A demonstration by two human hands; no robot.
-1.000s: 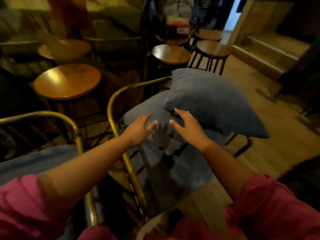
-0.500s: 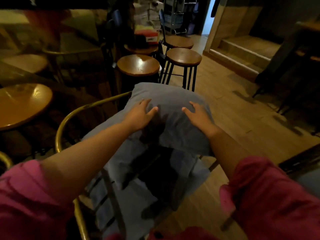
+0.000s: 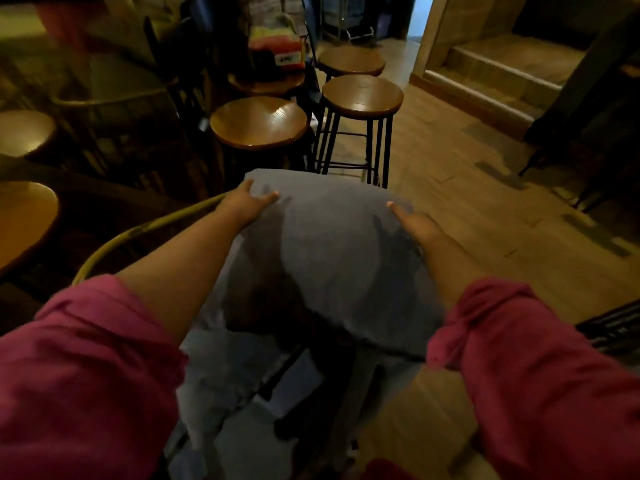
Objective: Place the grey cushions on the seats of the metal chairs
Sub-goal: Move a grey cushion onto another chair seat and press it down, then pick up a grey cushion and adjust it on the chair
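Note:
A grey cushion (image 3: 329, 244) lies on top of a metal chair whose gold curved frame (image 3: 145, 230) shows at the left. Under it, more grey cushion fabric (image 3: 242, 375) covers the seat, crossed by dark shadow. My left hand (image 3: 244, 206) rests flat on the top cushion's far left corner, fingers spread. Along the cushion's far right edge lies my right hand (image 3: 414, 223), fingers stretched out. Neither hand visibly grips the fabric. Both arms wear pink sleeves.
Round wooden bar stools (image 3: 362, 95) (image 3: 258, 121) stand just beyond the chair. A round wooden tabletop (image 3: 24, 220) sits at the left. Wooden floor (image 3: 485, 220) opens to the right, with steps (image 3: 491, 81) at the back right and dark chair legs (image 3: 609, 327) at the right edge.
The tilted top cushion has come down flat on the chair. My hands went from hovering near its front to lying on it, then slid apart to its far corners.

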